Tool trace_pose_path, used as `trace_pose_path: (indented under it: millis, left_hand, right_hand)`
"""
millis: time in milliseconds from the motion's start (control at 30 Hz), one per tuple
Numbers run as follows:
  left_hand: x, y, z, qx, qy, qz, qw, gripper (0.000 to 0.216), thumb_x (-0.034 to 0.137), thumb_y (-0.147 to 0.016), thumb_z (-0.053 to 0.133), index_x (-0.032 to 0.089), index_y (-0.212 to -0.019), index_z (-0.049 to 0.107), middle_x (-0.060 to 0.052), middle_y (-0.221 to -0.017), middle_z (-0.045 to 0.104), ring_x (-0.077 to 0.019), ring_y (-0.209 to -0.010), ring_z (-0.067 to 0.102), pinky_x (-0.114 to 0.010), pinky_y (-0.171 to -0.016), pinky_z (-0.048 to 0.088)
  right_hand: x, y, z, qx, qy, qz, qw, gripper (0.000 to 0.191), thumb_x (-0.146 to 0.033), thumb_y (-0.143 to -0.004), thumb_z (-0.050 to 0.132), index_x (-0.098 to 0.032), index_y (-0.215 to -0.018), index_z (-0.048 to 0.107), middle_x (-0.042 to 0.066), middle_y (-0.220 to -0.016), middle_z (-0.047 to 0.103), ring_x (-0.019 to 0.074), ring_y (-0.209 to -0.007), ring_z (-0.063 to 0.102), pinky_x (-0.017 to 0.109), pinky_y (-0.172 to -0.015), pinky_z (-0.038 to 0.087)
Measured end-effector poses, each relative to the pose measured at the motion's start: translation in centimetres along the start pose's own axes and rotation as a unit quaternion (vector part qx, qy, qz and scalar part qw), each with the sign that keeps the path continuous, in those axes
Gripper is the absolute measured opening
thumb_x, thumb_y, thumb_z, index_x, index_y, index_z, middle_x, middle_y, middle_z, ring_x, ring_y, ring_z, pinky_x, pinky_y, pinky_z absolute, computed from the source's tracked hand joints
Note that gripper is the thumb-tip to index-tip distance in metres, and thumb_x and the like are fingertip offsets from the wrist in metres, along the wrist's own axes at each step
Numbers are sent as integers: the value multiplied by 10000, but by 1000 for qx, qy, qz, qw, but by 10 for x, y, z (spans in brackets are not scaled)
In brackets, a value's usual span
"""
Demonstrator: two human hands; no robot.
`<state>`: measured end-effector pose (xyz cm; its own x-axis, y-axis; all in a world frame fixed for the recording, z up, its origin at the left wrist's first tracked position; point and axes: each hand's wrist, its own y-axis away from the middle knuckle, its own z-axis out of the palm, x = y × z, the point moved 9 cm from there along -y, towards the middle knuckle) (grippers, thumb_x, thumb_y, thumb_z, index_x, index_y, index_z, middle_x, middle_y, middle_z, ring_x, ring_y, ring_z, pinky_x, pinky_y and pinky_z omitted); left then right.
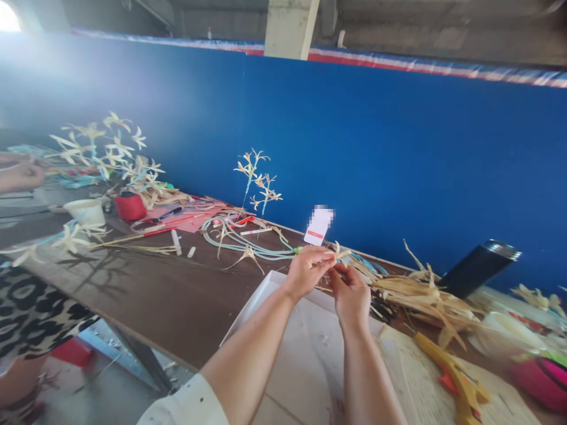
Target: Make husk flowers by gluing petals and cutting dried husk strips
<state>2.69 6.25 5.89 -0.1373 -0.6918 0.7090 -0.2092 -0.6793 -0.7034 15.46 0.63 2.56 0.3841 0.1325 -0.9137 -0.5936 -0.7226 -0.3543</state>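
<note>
My left hand (309, 270) and my right hand (352, 297) meet above the far edge of a white shallow box (305, 342). Between their fingertips is a pale flower (342, 254) that looks made of dried husk; its petals stick out past my left fingers. Both hands are closed in a pinch, and the flower's lower part is hidden by them. Just behind stands a white card (315, 231) with a red band. To the right of my right hand lies a heap of dried husk strips (411, 295).
A yellow glue gun (454, 378) lies on papers at right, near a black flask (481, 268). Finished flower stems (250, 171) stand by the blue partition (398, 159). Pale blue tubing (266, 255) curls on the table. At left is another person's hand (22, 174).
</note>
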Motion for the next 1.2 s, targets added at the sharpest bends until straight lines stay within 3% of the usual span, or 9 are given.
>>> trace_pose_path:
  millis: [233,567,867,1200]
  left_hand:
    - [3,0,2,-15,4,-17,1000,192,252,-726,637,165,-890,684,-79,-966,656,-164,-950,577,-281,-870,441]
    - [-18,6,4,19,89,-103,990,229,333,-718,631,154,-858,663,-69,-924,657,-153,-845,600,-242,-732,470]
    - [-18,7,2,26,56,-123,991,202,312,-719,629,132,-806,656,-60,-837,651,-149,-803,598,-238,-736,459]
    - [-16,5,2,21,55,-104,993,182,301,-723,625,130,-771,663,-63,-804,656,-148,-778,596,-240,-717,470]
  right_hand:
    - [-8,2,-7,34,15,-26,999,286,-440,-692,609,-177,-794,654,-7,-526,596,148,-457,536,242,-472,387]
    - [-8,2,-10,61,70,-50,994,294,-440,-692,612,-175,-812,657,9,-605,636,136,-468,525,242,-495,377]
    - [-11,3,-6,59,131,-74,987,302,-455,-708,580,-181,-799,669,25,-611,644,157,-523,553,244,-535,374]
    - [-10,4,-5,56,122,-80,988,266,-428,-723,579,-187,-801,661,5,-571,617,155,-496,541,244,-514,373]
